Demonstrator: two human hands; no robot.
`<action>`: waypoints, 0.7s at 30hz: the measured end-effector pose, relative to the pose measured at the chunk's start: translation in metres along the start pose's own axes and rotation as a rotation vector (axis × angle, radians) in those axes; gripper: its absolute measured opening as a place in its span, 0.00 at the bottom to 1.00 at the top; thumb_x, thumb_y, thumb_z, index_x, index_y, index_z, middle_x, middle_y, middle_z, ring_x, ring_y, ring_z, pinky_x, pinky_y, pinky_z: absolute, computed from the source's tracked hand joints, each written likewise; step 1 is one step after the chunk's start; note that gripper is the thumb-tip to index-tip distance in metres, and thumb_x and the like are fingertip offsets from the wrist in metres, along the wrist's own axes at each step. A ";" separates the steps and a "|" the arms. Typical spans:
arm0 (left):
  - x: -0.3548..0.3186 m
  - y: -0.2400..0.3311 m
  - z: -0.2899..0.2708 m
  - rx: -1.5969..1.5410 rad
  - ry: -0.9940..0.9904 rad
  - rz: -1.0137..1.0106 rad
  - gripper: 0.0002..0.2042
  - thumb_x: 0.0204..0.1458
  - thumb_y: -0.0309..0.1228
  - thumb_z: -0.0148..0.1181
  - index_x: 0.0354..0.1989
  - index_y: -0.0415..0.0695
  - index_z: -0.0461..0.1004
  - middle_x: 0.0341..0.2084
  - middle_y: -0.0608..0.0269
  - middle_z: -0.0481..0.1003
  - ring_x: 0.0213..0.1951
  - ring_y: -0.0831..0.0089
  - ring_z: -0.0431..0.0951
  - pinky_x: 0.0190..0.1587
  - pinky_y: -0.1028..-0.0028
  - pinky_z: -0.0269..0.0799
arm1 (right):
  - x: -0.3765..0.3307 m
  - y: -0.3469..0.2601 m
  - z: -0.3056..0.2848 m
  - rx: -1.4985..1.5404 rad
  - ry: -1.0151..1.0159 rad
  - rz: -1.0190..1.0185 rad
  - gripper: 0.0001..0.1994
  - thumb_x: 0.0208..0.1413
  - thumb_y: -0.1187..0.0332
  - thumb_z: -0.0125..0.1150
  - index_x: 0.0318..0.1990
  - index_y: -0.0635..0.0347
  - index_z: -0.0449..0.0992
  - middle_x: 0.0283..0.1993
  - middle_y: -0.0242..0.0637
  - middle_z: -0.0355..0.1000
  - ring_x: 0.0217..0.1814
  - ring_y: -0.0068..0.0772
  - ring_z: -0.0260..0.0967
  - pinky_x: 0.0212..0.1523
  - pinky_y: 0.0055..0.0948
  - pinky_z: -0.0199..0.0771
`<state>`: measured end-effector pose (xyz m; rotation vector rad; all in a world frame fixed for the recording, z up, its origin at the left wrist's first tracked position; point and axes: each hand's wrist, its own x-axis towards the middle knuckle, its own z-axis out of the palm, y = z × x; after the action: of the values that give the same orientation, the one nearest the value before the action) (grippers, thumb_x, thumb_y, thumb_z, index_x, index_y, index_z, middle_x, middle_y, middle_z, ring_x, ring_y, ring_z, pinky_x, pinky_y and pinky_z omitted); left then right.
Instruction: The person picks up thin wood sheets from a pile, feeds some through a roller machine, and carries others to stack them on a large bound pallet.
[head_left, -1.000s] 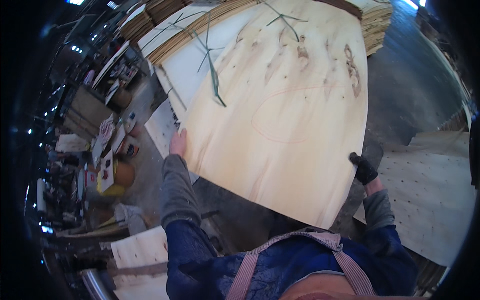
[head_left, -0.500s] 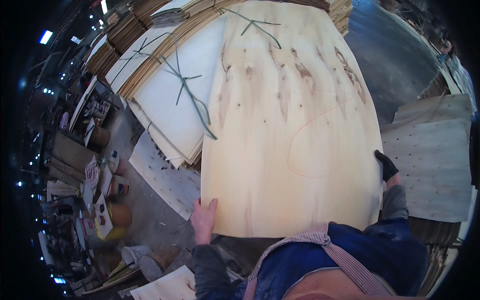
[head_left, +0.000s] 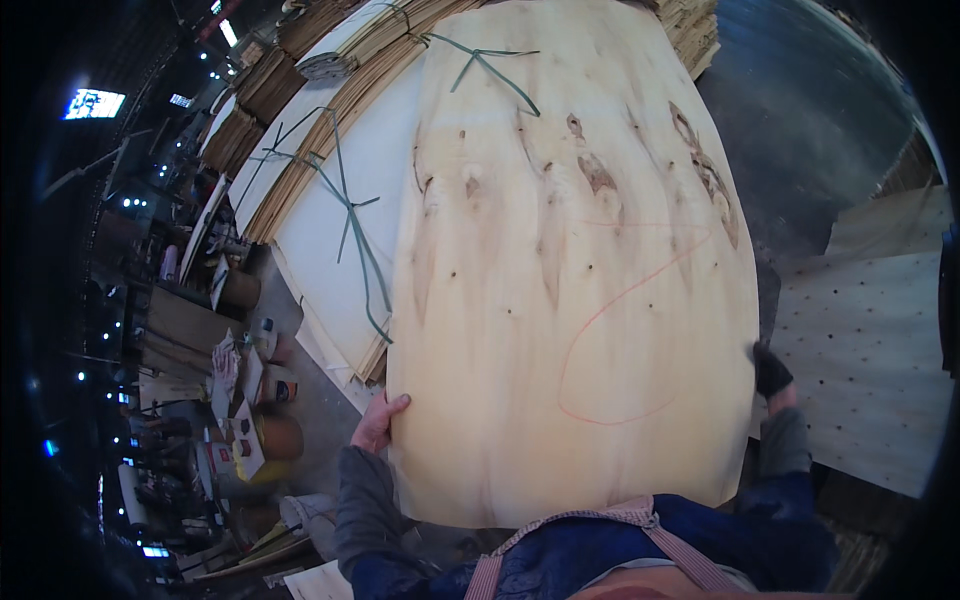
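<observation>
A large pale wood veneer sheet (head_left: 500, 400) with brown knots and a curved red line fills the middle of the view. My bare left hand (head_left: 377, 420) grips its left edge near the close end, thumb on top and fingers tucked beneath. On the opposite edge is my right hand (head_left: 772, 374) in a black glove, closed at the rim, its fingers partly hidden and slightly blurred. Across the sheet's far left part lies a knotted green cord (head_left: 483, 58). The near end of the sheet reaches close to my waist.
Left of the sheet stand stacked veneer bundles (head_left: 318, 245) bound with another green cord (head_left: 352, 207). To the right lies a greyish dotted sheet (head_left: 868, 345) on a stack. Buckets (head_left: 280, 437) and clutter crowd the floor at the left.
The veneer sheet has slid nearer to me and a little left, with both hands at its edges. The view has also shifted, so the surroundings sit differently.
</observation>
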<state>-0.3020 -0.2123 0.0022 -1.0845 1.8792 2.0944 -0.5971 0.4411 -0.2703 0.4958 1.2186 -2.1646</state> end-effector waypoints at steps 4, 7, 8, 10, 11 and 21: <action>-0.051 0.030 0.044 0.092 0.092 0.106 0.29 0.39 0.34 0.66 0.50 0.35 0.63 0.41 0.57 0.72 0.42 0.69 0.73 0.44 0.71 0.69 | -0.007 -0.077 0.116 -0.031 -0.016 -0.057 0.17 0.51 0.62 0.57 0.45 0.63 0.70 0.38 0.36 0.71 0.39 0.28 0.68 0.43 0.26 0.69; -0.084 0.060 0.081 0.138 0.147 0.150 0.27 0.40 0.32 0.65 0.48 0.33 0.64 0.39 0.57 0.72 0.38 0.69 0.74 0.42 0.72 0.70 | -0.003 -0.106 0.118 -0.198 -0.074 -0.142 0.16 0.49 0.63 0.60 0.42 0.63 0.72 0.36 0.36 0.72 0.36 0.28 0.69 0.41 0.26 0.70; -0.092 0.070 0.090 0.150 0.158 0.156 0.26 0.40 0.31 0.65 0.48 0.33 0.65 0.38 0.57 0.73 0.37 0.69 0.74 0.41 0.72 0.70 | -0.004 -0.115 0.117 -0.267 -0.096 -0.178 0.15 0.48 0.64 0.61 0.42 0.63 0.72 0.36 0.36 0.72 0.35 0.27 0.69 0.40 0.26 0.71; -0.112 0.072 0.106 0.163 0.169 0.183 0.23 0.42 0.30 0.62 0.47 0.33 0.66 0.38 0.57 0.73 0.36 0.70 0.74 0.41 0.73 0.70 | -0.058 -0.148 0.167 -0.307 -0.133 -0.170 0.15 0.47 0.65 0.62 0.40 0.64 0.73 0.36 0.38 0.72 0.33 0.29 0.71 0.36 0.27 0.73; -0.119 0.077 0.116 0.176 0.149 0.179 0.23 0.43 0.30 0.61 0.48 0.33 0.65 0.39 0.57 0.73 0.37 0.70 0.74 0.42 0.73 0.70 | -0.076 -0.160 0.174 -0.320 -0.140 -0.179 0.16 0.46 0.65 0.62 0.40 0.65 0.72 0.36 0.38 0.72 0.32 0.30 0.71 0.34 0.28 0.73; -0.215 0.051 0.193 0.235 0.252 0.313 0.20 0.46 0.29 0.57 0.47 0.32 0.66 0.38 0.57 0.73 0.37 0.72 0.73 0.41 0.74 0.69 | -0.158 -0.213 0.213 -0.588 -0.262 -0.294 0.16 0.46 0.64 0.62 0.37 0.69 0.74 0.29 0.39 0.73 0.24 0.28 0.72 0.26 0.27 0.72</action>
<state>-0.2522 0.0284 0.1618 -1.1017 2.4865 1.8802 -0.6258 0.3929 0.0650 -0.2192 1.7563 -1.8798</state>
